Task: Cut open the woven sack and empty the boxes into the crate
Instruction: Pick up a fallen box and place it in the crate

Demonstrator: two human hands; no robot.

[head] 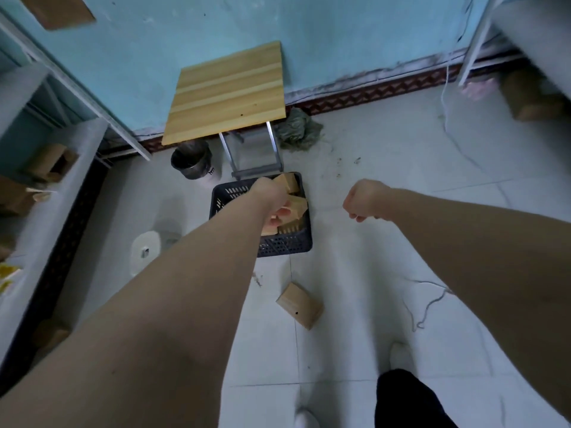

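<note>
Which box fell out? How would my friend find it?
Start at the wooden folding table by the blue wall, then come down to the dark plastic crate. Nearer than that, one cardboard box lies alone on the white floor tiles, tilted; the others sit inside the crate.

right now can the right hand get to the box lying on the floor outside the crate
Probably yes: the right hand is empty and curled, the box lies on bare floor near the crate, nothing between.

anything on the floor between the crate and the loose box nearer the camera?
Head view: bare white tile between the crate and the loose box, apart from a small dark scrap of debris just left of that line.
</note>
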